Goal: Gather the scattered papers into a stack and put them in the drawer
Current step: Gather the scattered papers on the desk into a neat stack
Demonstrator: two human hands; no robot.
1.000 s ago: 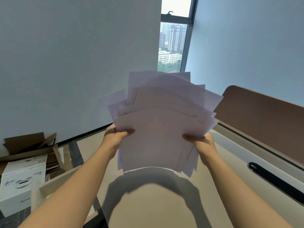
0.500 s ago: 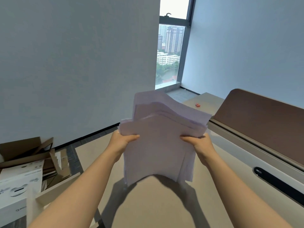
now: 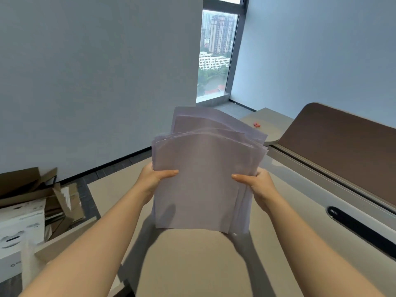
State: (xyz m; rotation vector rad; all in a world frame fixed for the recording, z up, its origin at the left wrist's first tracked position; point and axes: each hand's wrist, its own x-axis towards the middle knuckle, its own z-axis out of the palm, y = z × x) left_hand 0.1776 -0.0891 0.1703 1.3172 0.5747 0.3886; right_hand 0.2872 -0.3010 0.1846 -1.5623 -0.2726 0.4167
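Observation:
A stack of white papers (image 3: 203, 168) stands nearly upright above the beige desk (image 3: 192, 264), its lower edge just over the desk top. My left hand (image 3: 153, 179) grips the stack's left edge, thumb on the front sheet. My right hand (image 3: 260, 185) grips the right edge the same way. The sheets' top edges are uneven and curl away from me. At the lower left a beige panel (image 3: 64, 239) juts out beside the desk; I cannot tell whether it is the drawer.
A brown divider panel (image 3: 342, 151) runs along the desk's right side, with a black cable slot (image 3: 362, 230) in front of it. A small pink object (image 3: 256, 124) lies on the far desk. Cardboard pieces and a white box (image 3: 21, 228) sit on the floor at left.
The fanned sheets have come together into a tighter stack, and both hands have lowered it toward the desk. The view has tilted down a little.

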